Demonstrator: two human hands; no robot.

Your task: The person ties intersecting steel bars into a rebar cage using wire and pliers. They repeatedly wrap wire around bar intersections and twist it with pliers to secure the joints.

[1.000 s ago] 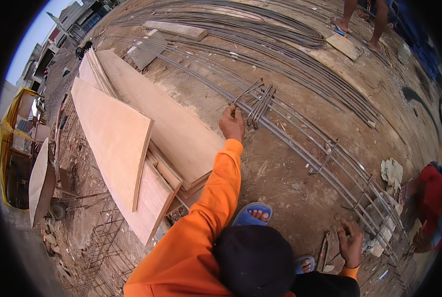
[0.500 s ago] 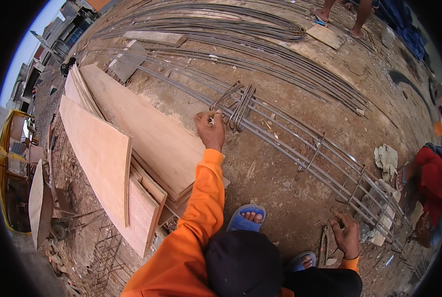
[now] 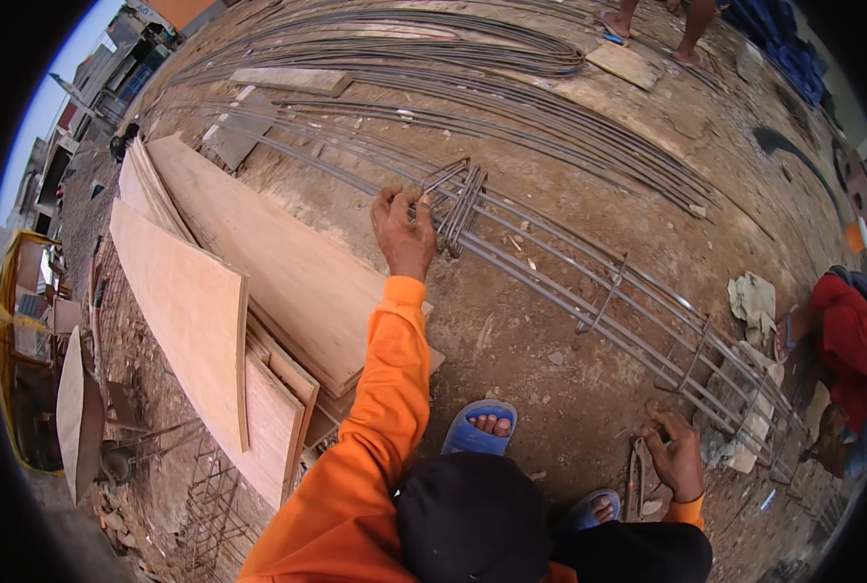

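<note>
"How do the rods (image 3: 530, 277) look?"
"Grey, parallel, running far left to near right, bent stirrups (image 3: 464, 214) bunched on them."
"Pose?"
"Left hand (image 3: 406, 233) bent at the rods beside the stirrups, can't tell if gripping; right hand (image 3: 678, 457) curled near their right end, thumb and forefinger apart."
"Room?"
"Open dirt (image 3: 501, 335) from rods to plywood's (image 3: 186, 311) right edge."

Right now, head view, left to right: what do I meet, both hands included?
Curved grey wheelbarrow tray, topmost pale plywood sheet, left hand, bunched grey bent-rod steel stirrups, right hand, co-worker's red garment.
</note>
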